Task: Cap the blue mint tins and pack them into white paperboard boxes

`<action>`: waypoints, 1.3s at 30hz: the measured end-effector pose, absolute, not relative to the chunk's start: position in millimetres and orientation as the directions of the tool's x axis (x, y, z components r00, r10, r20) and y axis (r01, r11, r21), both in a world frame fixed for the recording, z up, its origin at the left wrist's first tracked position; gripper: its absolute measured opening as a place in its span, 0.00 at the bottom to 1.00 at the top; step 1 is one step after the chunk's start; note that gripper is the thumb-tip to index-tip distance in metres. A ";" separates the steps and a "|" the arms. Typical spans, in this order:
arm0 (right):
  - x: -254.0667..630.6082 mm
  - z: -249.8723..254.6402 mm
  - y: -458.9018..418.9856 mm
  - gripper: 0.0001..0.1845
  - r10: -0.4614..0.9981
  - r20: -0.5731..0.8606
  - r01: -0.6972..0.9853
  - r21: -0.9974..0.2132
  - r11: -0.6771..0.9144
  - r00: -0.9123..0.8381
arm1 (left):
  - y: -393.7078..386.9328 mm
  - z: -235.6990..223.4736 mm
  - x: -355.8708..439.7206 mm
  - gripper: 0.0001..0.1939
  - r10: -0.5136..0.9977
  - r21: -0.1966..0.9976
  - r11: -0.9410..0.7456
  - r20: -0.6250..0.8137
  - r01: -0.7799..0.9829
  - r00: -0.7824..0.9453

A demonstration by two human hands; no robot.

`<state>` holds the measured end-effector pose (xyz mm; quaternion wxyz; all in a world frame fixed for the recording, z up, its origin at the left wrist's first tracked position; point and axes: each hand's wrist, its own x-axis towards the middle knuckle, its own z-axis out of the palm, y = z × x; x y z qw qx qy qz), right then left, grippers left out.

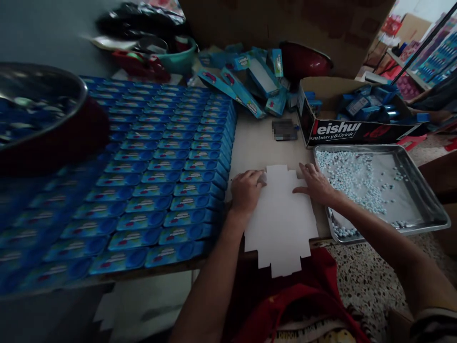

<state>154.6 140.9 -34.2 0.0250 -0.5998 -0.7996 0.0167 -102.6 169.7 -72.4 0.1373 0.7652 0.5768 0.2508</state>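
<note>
A flat white die-cut box blank (282, 219) lies plain side up in front of me, its near end sticking out past the table edge. My left hand (247, 190) is closed at the blank's upper left flap, with its fingertips curled on the card. At the opposite side, my right hand (316, 185) rests by the upper right flap, thumb and fingers apart. Just left of my left hand stand long rows of small blue packs (193, 202). Close to my right forearm sits a metal tray (410, 195) scattered with small pale blue and white candies (353, 176).
A dark red bowl (82, 128) stands over the packs at left. Behind are loose blue cartons (262, 76), a teal basin (182, 57) and another red bowl (303, 62). An open black carton (364, 131) holds blue packs. A small dark flat object (284, 129) lies on the table.
</note>
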 end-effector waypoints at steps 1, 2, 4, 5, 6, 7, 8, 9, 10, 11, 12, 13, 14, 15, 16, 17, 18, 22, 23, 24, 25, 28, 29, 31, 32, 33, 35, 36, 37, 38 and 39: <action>155.7 -35.1 136.0 0.51 0.964 0.033 0.956 -0.126 0.267 -0.265 | 169.7 -69.5 -103.9 0.06 0.951 0.551 -0.293 0.254 0.782 0.177; 156.7 -35.2 131.8 0.50 0.969 0.046 0.945 -0.216 0.246 -0.242 | 169.4 -64.6 -106.1 0.05 0.947 0.607 -0.289 0.296 0.740 0.128; 159.3 -32.4 124.0 0.52 0.987 0.048 0.871 -0.466 0.157 -0.153 | 166.6 -49.0 -113.2 0.05 0.924 0.717 -0.317 0.381 0.621 0.030; 160.9 -29.4 119.9 0.52 0.996 0.024 0.777 -0.624 0.082 -0.086 | 163.6 -38.9 -117.6 0.05 0.913 0.766 -0.345 0.408 0.543 0.003; 162.3 -25.3 115.3 0.50 0.999 -0.030 0.628 -0.778 -0.009 -0.022 | 159.5 -28.2 -122.1 0.06 0.913 0.816 -0.360 0.408 0.452 -0.010; 163.3 -20.4 110.2 0.47 0.994 -0.110 0.432 -0.896 -0.108 0.021 | 154.0 -17.8 -126.1 0.09 0.930 0.874 -0.343 0.366 0.343 -0.004; 163.6 -15.0 104.5 0.43 0.978 -0.203 0.216 -0.954 -0.206 0.038 | 147.3 -8.6 -129.0 0.11 0.959 0.936 -0.282 0.283 0.212 0.027; 163.1 -9.7 98.4 0.39 0.956 -0.291 0.013 -0.957 -0.291 0.039 | 139.2 -1.7 -130.5 0.14 0.981 0.982 -0.179 0.174 0.063 0.082; 161.7 -5.1 91.9 0.36 0.931 -0.364 -0.153 -0.922 -0.356 0.032 | 130.1 2.6 -130.3 0.17 0.987 0.994 -0.054 0.067 -0.092 0.148; 159.6 -1.8 85.4 0.35 0.906 -0.422 -0.273 -0.874 -0.401 0.020 | 120.0 4.0 -128.3 0.22 0.977 0.969 0.062 -0.010 -0.239 0.212; 157.0 -0.1 79.0 0.34 0.888 -0.461 -0.351 -0.832 -0.430 0.005 | 109.2 2.6 -124.9 0.27 0.964 0.921 0.146 -0.050 -0.362 0.262; 154.2 -0.2 72.8 0.33 0.875 -0.484 -0.397 -0.800 -0.450 -0.015 | 98.3 -1.0 -120.5 0.31 0.956 0.866 0.198 -0.067 -0.459 0.286; 151.5 -2.3 66.8 0.31 0.865 -0.500 -0.418 -0.778 -0.469 -0.042 | 87.7 -6.0 -115.4 0.32 0.957 0.819 0.226 -0.087 -0.528 0.275; 149.1 -6.0 61.2 0.30 0.859 -0.509 -0.419 -0.769 -0.484 -0.057 | 77.8 -11.6 -110.4 0.30 0.959 0.782 0.257 -0.134 -0.568 0.250; 147.2 -10.9 56.1 0.29 0.855 -0.516 -0.398 -0.775 -0.490 -0.049 | 69.2 -16.9 -105.7 0.28 0.954 0.751 0.297 -0.204 -0.590 0.221; 145.8 -16.4 51.5 0.28 0.860 -0.510 -0.351 -0.805 -0.478 -0.003 | 62.1 -21.4 -101.6 0.25 0.937 0.719 0.349 -0.286 -0.600 0.202; 144.7 -21.6 47.8 0.26 0.877 -0.473 -0.264 -0.858 -0.440 0.078 | 57.0 -24.8 -98.3 0.23 0.916 0.688 0.390 -0.358 -0.611 0.182; 139.5 -29.9 46.8 0.12 0.984 0.037 0.432 -0.901 -0.042 0.173 | 57.0 -31.6 -93.6 0.23 0.863 0.639 0.478 -0.469 -0.602 0.188; 136.8 -28.5 51.0 0.10 0.991 0.118 0.576 -0.815 0.058 0.067 | 61.3 -33.8 -94.2 0.23 0.860 0.662 0.496 -0.464 -0.561 0.212; 133.5 -26.4 57.0 0.11 0.989 0.134 0.679 -0.721 0.136 -0.056 | 66.6 -36.9 -95.2 0.23 0.863 0.698 0.500 -0.448 -0.513 0.233; 129.6 -24.3 64.2 0.12 0.980 0.095 0.753 -0.629 0.195 -0.174 | 72.3 -40.8 -96.2 0.22 0.876 0.746 0.482 -0.417 -0.460 0.242; 115.4 -22.5 88.1 0.13 0.922 -0.137 0.873 -0.397 0.284 -0.362 | 85.9 -53.7 -97.0 0.15 0.945 0.889 0.319 -0.273 -0.328 0.178; 110.6 -23.9 94.3 0.12 0.909 -0.193 0.891 -0.352 0.287 -0.369 | 87.6 -56.7 -96.3 0.14 0.957 0.916 0.281 -0.246 -0.286 0.152; 101.6 -27.9 100.7 0.09 0.923 -0.227 0.920 -0.315 0.232 -0.311 | 86.4 -58.7 -94.5 0.15 0.977 0.955 0.209 -0.195 -0.211 0.086; 97.8 -29.6 100.4 0.08 0.941 -0.218 0.930 -0.317 0.184 -0.260 | 84.4 -57.7 -94.4 0.16 0.987 0.971 0.159 -0.152 -0.178 0.055; 94.5 -30.4 98.0 0.09 0.955 -0.205 0.934 -0.331 0.138 -0.214 | 82.4 -55.7 -95.2 0.17 0.995 0.985 0.097 -0.093 -0.140 0.033; 90.6 -28.6 89.8 0.16 0.971 -0.180 0.923 -0.377 0.082 -0.159 | 80.1 -50.5 -100.7 0.18 1.000 0.999 -0.004 0.005 -0.033 0.029; 90.2 -25.9 85.4 0.21 0.973 -0.166 0.909 -0.409 0.079 -0.159 | 80.2 -47.8 -105.0 0.18 0.998 0.999 0.000 -0.002 0.035 0.059; 90.9 -22.2 81.9 0.25 0.974 -0.149 0.893 -0.441 0.089 -0.171 | 81.0 -45.3 -109.9 0.17 0.994 0.993 0.036 -0.047 0.111 0.100; 92.9 -18.1 79.9 0.28 0.973 -0.134 0.876 -0.470 0.106 -0.189 | 82.1 -43.0 -114.6 0.16 0.985 0.978 0.085 -0.111 0.190 0.134; 95.8 -13.8 79.5 0.30 0.969 -0.130 0.862 -0.493 0.119 -0.208 | 83.2 -40.8 -118.5 0.15 0.971 0.958 0.132 -0.177 0.255 0.162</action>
